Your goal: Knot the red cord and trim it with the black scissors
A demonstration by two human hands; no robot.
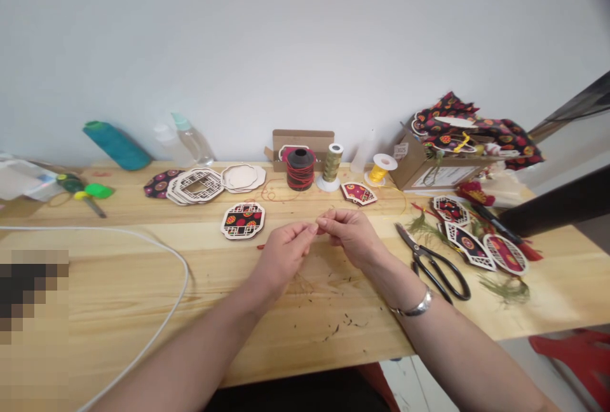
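My left hand (288, 248) and my right hand (355, 238) meet above the middle of the wooden table, thumbs and forefingers pinched together at the tips. Whatever they pinch is too small or too hidden to make out. A short bit of red cord (260, 247) shows just left of my left hand. Beyond that hand lies an ornament (243, 220) with a pale fretwork frame over dark flowered fabric. Black-handled scissors (431, 264) rest to the right of my right hand, near the wrist with the silver bracelet (420, 305).
Along the wall stand a red cord spool (300, 170), a gold thread spool (332, 164), a yellow spool (380, 170) and a teal cone (117, 145). Stacked wooden frames (197, 186) lie left. Finished ornaments (469, 247) and a cardboard box (429, 170) sit right. A white cable (178, 259) curves at left.
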